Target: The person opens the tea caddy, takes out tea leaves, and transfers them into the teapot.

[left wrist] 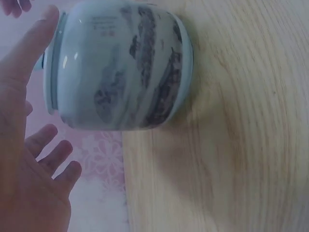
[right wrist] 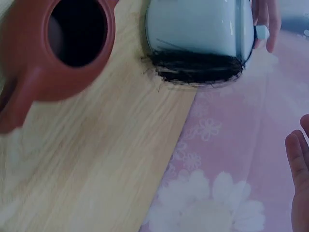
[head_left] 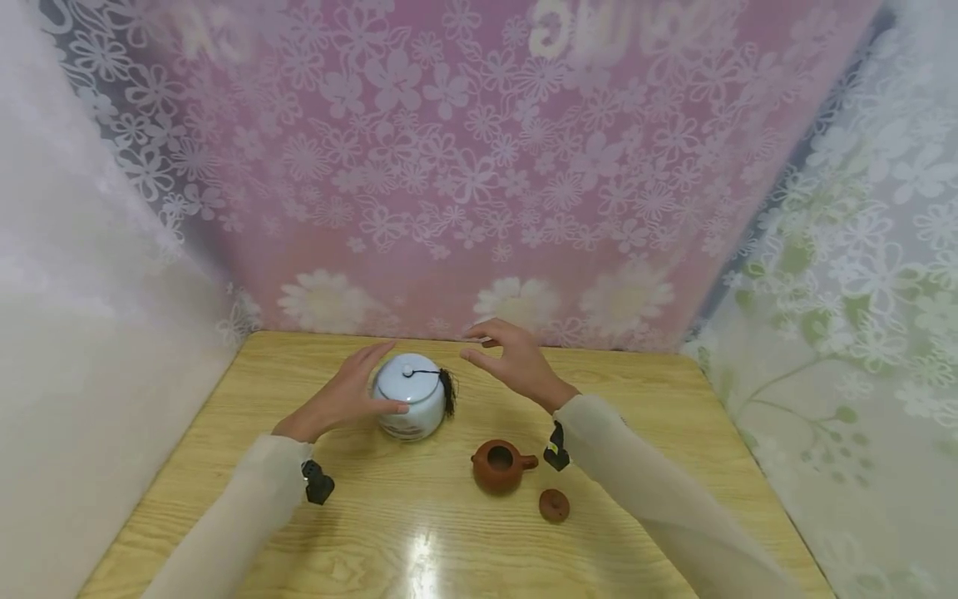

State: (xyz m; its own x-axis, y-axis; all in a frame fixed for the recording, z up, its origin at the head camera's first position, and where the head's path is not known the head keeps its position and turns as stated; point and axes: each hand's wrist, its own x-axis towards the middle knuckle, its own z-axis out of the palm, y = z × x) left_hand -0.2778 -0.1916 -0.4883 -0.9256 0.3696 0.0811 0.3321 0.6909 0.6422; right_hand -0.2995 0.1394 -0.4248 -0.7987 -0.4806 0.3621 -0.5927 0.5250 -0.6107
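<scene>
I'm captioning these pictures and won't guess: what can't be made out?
Inside of the round white porcelain jar: hidden by its domed white porcelain lid, head view.
Bottom inside the round reddish-brown clay teapot: dark shadow hides it, head view.
Jar's printed writing: blurred and too small, left wrist view.

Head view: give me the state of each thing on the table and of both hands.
White jar: upright, covered.
Jar lid: on the jar.
Tassel: hanging down the jar's side.
Teapot: upright, uncovered, contents too dark to tell.
Teapot lid: off, lying on the table near the teapot.
Left hand: spread at the jar, contact unclear.
Right hand: raised, holding nothing, apart from the jar.
</scene>
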